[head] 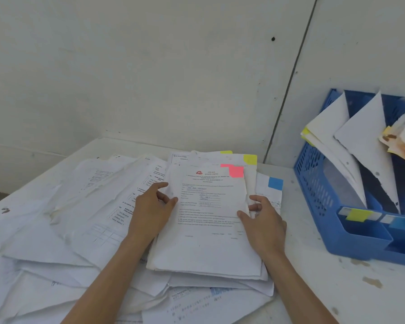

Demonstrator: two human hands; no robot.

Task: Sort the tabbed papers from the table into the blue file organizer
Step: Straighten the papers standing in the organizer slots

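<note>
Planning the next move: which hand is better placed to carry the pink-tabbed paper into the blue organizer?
Probably the right hand: it pinches the pink-tabbed paper on the edge nearest the blue organizer. The left hand holds the far edge.

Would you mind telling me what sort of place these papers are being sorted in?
Likely an office filing corner: a white table against a plain wall, heaped with printed forms carrying coloured tabs, beside a blue file organizer holding papers.
</note>
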